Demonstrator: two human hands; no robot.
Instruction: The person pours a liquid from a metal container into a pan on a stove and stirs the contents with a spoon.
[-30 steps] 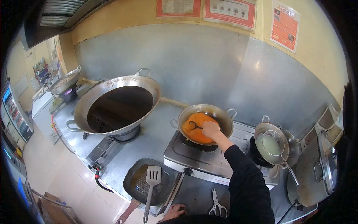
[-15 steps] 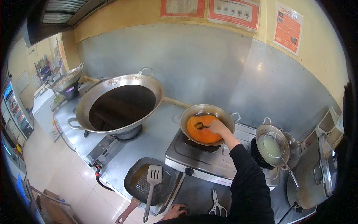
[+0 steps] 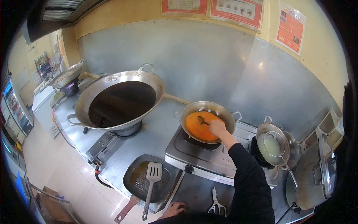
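One spoon (image 3: pixel 201 120) in right hand (image 3: pixel 217 127)

The spoon (image 3: pixel 201 120)'s handle end is hidden inside the right grip (image 3: pixel 217 127). The left forearm is cut off by the bottom edge, and writing on the wall posters (image 3: pixel 237 11) is too small to read.

Open air above the right hand (image 3: pixel 217 128), in front of the steel wall panel (image 3: pixel 209 63). The small wok's rim (image 3: pixel 193 108) rings it. To its left, bare desk (image 3: pixel 154 128) stretches to a bulky large wok (image 3: pixel 85 106); to its right, a strainer (image 3: pixel 273 145) obstructs, handle jutting out.
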